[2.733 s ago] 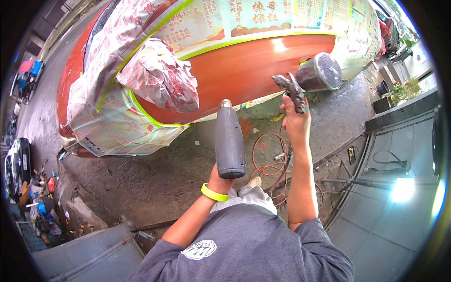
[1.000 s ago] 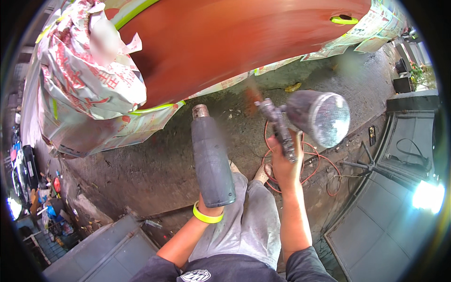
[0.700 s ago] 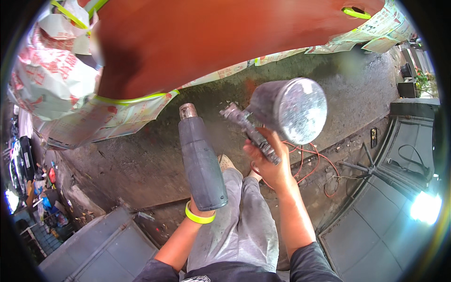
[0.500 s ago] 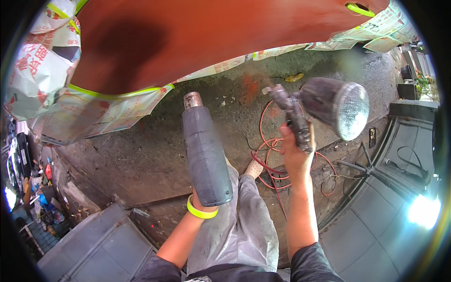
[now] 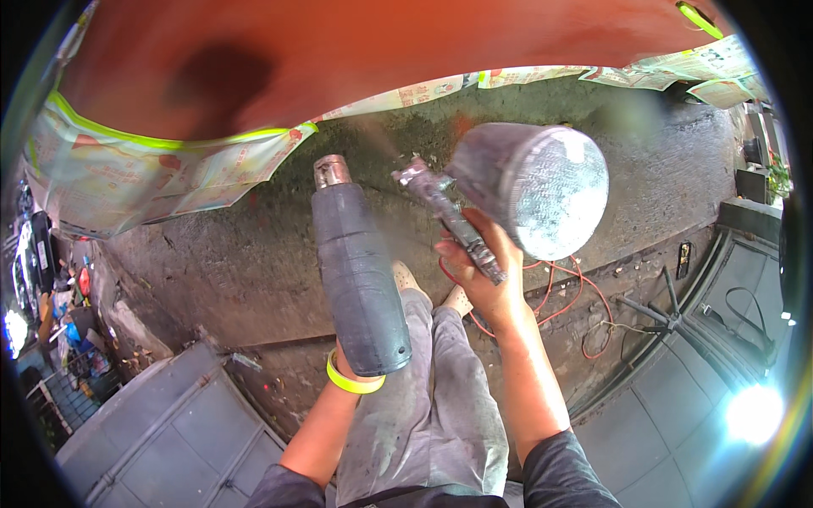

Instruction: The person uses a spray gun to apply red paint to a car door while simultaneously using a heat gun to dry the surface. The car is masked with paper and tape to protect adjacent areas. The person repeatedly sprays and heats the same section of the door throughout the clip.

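Observation:
My left hand (image 5: 343,362) is mostly hidden behind a dark grey heat gun (image 5: 360,271), which it holds up with the bare metal nozzle pointing away from me. My right hand (image 5: 494,275) is closed around the handle of a paint-stained spray gun (image 5: 449,212). A large cup (image 5: 555,190) is attached to it, tilted to the right, its pale round end toward me. Both tools are in the air, apart from each other. Beyond them spreads a reddish-orange painted panel (image 5: 406,51), touched by neither tool. A faint haze shows near the spray gun's tip.
Printed masking paper (image 5: 178,182) with yellow-green tape (image 5: 110,131) borders the panel's lower edge. A red hose (image 5: 584,296) lies looped on the stained concrete floor (image 5: 254,279). Grey metal panels (image 5: 182,423) stand low on both sides. Clutter (image 5: 76,330) sits at the far left.
My right hand has brought the spray gun left, nearer the heat gun, and its cup has swung with it. The heat gun has shifted slightly left. The view has also turned a little.

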A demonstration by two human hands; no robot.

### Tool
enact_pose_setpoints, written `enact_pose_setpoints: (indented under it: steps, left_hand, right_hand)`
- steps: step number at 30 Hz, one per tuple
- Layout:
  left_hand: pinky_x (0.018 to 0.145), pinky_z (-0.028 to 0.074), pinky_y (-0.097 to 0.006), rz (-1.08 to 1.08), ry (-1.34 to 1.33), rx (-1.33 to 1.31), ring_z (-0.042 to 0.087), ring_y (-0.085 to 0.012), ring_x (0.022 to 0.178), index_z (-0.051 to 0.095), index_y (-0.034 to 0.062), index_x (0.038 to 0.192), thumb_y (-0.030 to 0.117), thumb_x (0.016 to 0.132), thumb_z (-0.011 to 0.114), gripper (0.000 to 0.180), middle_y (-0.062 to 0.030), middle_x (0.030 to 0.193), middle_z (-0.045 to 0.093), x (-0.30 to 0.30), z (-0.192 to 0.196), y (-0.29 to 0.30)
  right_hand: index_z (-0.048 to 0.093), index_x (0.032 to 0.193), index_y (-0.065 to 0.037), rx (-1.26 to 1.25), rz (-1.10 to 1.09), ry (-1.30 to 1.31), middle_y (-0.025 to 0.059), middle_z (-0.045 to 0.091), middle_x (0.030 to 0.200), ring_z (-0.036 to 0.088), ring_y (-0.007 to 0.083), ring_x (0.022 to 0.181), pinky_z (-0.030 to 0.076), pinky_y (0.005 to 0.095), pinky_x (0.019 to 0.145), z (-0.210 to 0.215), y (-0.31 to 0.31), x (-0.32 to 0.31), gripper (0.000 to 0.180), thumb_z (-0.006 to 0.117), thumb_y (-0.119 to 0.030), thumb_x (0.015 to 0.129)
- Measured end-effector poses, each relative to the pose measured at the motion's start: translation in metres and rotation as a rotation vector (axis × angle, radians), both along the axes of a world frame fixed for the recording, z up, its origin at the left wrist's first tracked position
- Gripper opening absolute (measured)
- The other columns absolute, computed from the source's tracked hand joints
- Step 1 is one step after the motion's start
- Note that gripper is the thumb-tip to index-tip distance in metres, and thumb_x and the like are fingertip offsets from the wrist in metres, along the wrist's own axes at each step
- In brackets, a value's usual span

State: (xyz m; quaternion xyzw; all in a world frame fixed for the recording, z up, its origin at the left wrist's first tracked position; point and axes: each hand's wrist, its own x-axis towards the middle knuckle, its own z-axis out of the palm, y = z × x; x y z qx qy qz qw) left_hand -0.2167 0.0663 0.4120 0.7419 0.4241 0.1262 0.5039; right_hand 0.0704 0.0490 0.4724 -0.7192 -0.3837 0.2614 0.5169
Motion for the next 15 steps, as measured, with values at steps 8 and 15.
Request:
enact_pose_setpoints:
  steps: [8,15]
  left_hand:
    - [0.103,0.048,-0.036,-0.02,-0.21,-0.252,0.058,-0.022,0.118,0.049,0.002,0.139,0.02,0.104,0.051,0.039,-0.0117,0.129,0.061,-0.015,-0.039,-0.008]
    - [0.108,0.046,-0.035,0.305,-1.01,-1.348,0.058,-0.0212,0.124,0.049,0.0037,0.142,0.027,0.108,0.045,0.041,-0.0113,0.136,0.061,0.037,-0.021,0.019]
  right_hand:
    - [0.061,0.119,-0.002,-0.009,-0.123,-0.143,0.0072,0.072,0.092,0.067,0.013,0.072,0.054,0.0295,0.067,-0.041,-0.002,0.023,0.036,0.078,-0.016,0.091]
    - [0.06,0.121,-0.005,-0.133,-0.454,0.198,0.0074,0.073,0.09,0.063,0.0112,0.066,0.053,0.0279,0.063,-0.071,-0.014,0.031,0.034,0.075,-0.017,0.093]
